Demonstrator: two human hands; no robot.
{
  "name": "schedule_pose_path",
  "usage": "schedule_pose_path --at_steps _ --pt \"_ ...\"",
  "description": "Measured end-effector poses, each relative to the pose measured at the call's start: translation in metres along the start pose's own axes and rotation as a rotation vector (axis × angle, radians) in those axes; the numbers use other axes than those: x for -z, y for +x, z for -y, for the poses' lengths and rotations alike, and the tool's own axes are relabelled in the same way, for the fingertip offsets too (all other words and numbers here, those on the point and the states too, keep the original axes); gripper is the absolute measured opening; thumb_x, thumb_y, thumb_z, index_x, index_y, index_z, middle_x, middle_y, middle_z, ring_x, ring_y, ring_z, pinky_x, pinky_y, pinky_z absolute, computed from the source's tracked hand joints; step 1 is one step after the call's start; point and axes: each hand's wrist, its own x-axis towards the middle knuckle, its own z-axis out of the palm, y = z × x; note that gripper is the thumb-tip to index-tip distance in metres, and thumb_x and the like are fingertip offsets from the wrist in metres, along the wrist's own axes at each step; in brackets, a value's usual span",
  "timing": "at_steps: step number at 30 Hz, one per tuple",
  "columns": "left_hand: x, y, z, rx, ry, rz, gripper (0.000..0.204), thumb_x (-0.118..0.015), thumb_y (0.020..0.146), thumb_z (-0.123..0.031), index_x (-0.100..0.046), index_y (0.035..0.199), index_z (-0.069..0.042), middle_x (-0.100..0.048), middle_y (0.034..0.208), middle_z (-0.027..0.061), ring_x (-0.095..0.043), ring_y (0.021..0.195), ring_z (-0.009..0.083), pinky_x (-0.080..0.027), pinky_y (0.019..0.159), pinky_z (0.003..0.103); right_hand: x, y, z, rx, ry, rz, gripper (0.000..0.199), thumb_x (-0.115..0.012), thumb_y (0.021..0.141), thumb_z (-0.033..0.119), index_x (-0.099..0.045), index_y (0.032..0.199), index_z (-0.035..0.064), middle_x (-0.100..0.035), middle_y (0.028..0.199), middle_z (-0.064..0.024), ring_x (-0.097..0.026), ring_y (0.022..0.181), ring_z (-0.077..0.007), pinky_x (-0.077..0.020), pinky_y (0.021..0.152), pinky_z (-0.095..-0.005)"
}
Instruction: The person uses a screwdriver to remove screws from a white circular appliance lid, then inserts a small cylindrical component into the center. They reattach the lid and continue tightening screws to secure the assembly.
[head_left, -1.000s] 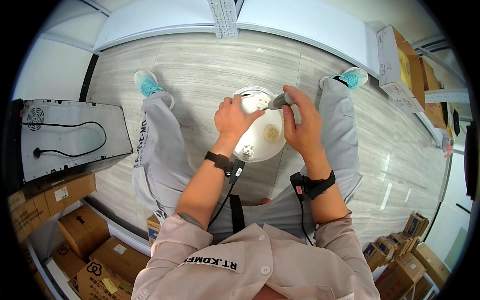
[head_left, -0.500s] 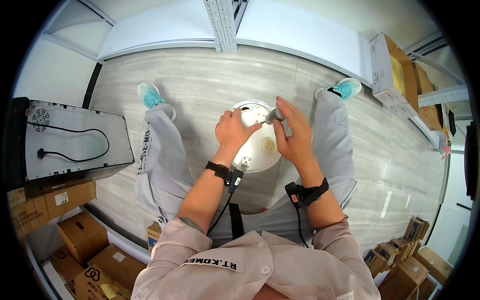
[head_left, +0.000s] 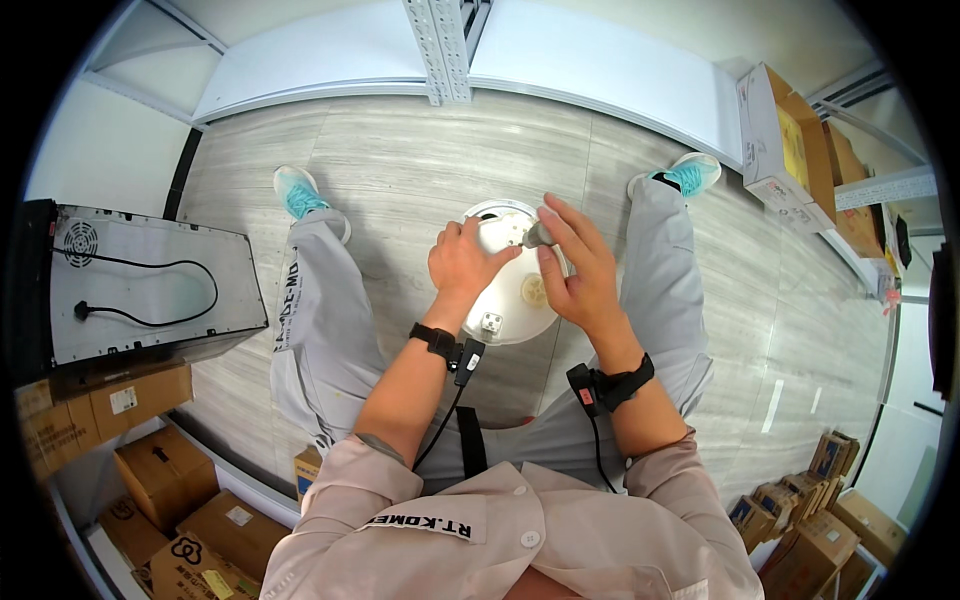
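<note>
Between my knees stands a round white surface (head_left: 507, 301), like a stool top. My left hand (head_left: 458, 264) is closed on a white plastic piece with small dark holes (head_left: 511, 231), held at its far part. In my right hand (head_left: 585, 278) is a screwdriver (head_left: 539, 236) with a thick grey handle, between the thumb and the outstretched fingers. Its shaft points left at the white piece; whether the tip touches cannot be made out. Nearer me on the round surface lie a small white block with dark holes (head_left: 491, 323) and a pale yellowish disc (head_left: 534, 291).
A metal cabinet with a black power cord (head_left: 150, 280) stands at left. Cardboard boxes (head_left: 166, 466) fill the lower left, and more cartons (head_left: 800, 545) lie at lower right. White shelving (head_left: 330, 65) runs along the far side. An opened box (head_left: 788, 150) sits at far right.
My right hand and the screwdriver have shifted slightly left, and the fingers have rolled a little around the handle. My left hand and the white piece stay almost in place.
</note>
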Motion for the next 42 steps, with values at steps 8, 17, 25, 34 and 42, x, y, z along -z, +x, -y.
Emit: schedule_pose_path --at_steps 8,17,25,34,42 --pt "0.004 0.0 -0.005 -0.001 0.009 0.0 0.078 -0.09 0.065 -0.062 -0.073 0.121 -0.01 -0.068 0.103 0.0104 -0.069 0.098 0.0304 -0.058 0.076 0.045 0.002 -0.003 -0.005 -0.102 0.0 -0.029 0.052 -0.083 0.081 0.001 -0.072 0.131 0.0098 -0.069 0.123 -0.0168 -0.069 0.105 -0.0334 -0.0575 0.089 -0.0371" --pt "0.0 -0.001 -0.003 0.01 0.022 -0.011 0.079 -0.091 0.063 -0.062 -0.072 0.121 -0.011 -0.067 0.103 0.0094 -0.069 0.099 0.0297 -0.057 0.077 0.044 0.009 -0.008 -0.007 -0.085 -0.119 0.06 0.052 -0.079 0.084 0.0 -0.066 0.135 0.0025 -0.07 0.122 -0.0177 -0.069 0.106 -0.0352 -0.0572 0.092 -0.0384" --pt "0.0 -0.001 -0.002 0.028 0.012 0.004 0.079 -0.091 0.064 -0.063 -0.072 0.121 -0.011 -0.067 0.105 0.0097 -0.069 0.101 0.0303 -0.058 0.08 0.045 0.008 0.003 -0.001 -0.021 0.002 -0.012 0.052 -0.078 0.083 -0.001 -0.069 0.134 0.007 -0.07 0.119 -0.0171 -0.069 0.103 -0.0352 -0.057 0.085 -0.0397" --pt "0.005 -0.001 -0.006 0.027 0.007 0.03 0.079 -0.09 0.065 -0.062 -0.071 0.123 -0.012 -0.067 0.107 0.0101 -0.068 0.103 0.0301 -0.057 0.081 0.044 0.002 -0.005 -0.002 -0.087 0.082 -0.029 0.049 -0.081 0.083 0.002 -0.073 0.13 0.0104 -0.068 0.124 -0.016 -0.069 0.106 -0.034 -0.0575 0.086 -0.038" --pt "0.001 -0.001 -0.002 0.022 0.005 0.027 0.079 -0.09 0.065 -0.062 -0.071 0.122 -0.01 -0.067 0.107 0.0107 -0.068 0.102 0.0303 -0.057 0.079 0.045 0.003 -0.014 -0.008 -0.109 0.002 0.027 0.053 -0.078 0.084 0.001 -0.068 0.135 0.005 -0.068 0.126 -0.0192 -0.069 0.112 -0.0353 -0.0567 0.093 -0.0384"
